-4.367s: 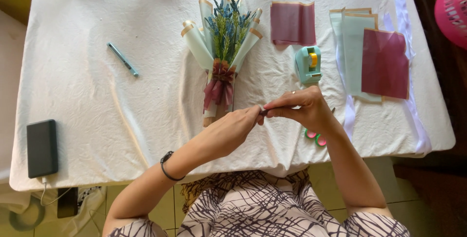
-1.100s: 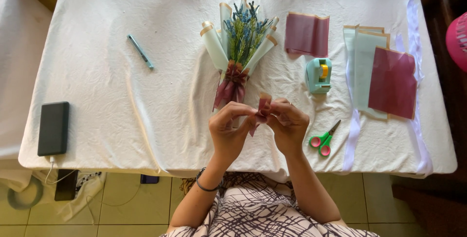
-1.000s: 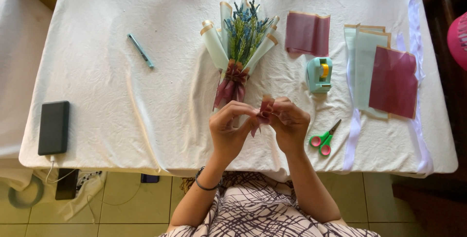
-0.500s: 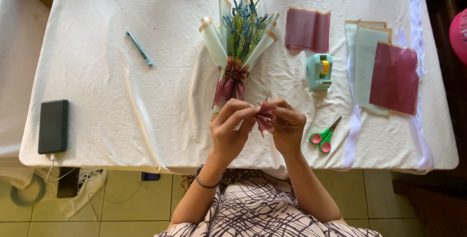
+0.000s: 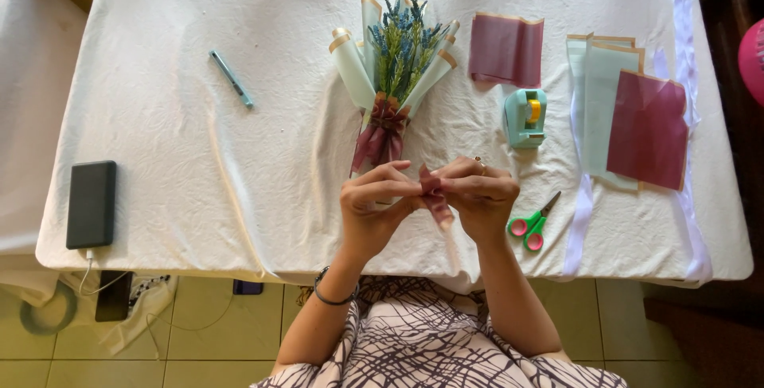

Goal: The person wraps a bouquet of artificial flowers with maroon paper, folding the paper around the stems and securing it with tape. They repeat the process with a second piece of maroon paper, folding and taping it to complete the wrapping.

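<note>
Both hands pinch a small maroon ribbon piece (image 5: 434,195) just below the bouquet (image 5: 391,85); the left hand (image 5: 374,209) grips its left side with closed fingertips; the right hand (image 5: 479,197) clasps its right side; green scissors (image 5: 533,225) lie right of the bouquet's stem on the bench (image 5: 199,165).

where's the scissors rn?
Head view: the green-and-pink scissors lie on the white tablecloth, just beside the right hand and below the tape dispenser.
</note>
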